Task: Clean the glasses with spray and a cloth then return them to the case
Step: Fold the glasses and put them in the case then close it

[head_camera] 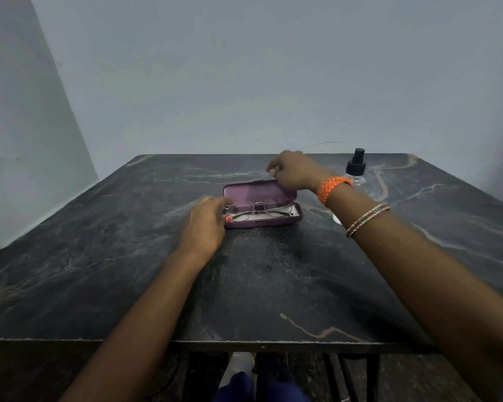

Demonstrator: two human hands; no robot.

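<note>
Head view, glasses [259, 210] in open case [262, 223], left hand [205, 224] fingers seemingly touching

Counted on the table [128, 271]: 1 open purple case [263, 208], 1 pair of glasses [259, 209] inside it, 1 spray bottle [355, 166], 2 hands — left hand [205, 224], right hand [295, 169]. 1 orange wristband [331, 188] and 2 thin bangles [367, 219] are seen.

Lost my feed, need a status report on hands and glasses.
Left hand grips case end. Right hand holds lid open. Glasses in case. Spray bottle behind, clear.
</note>
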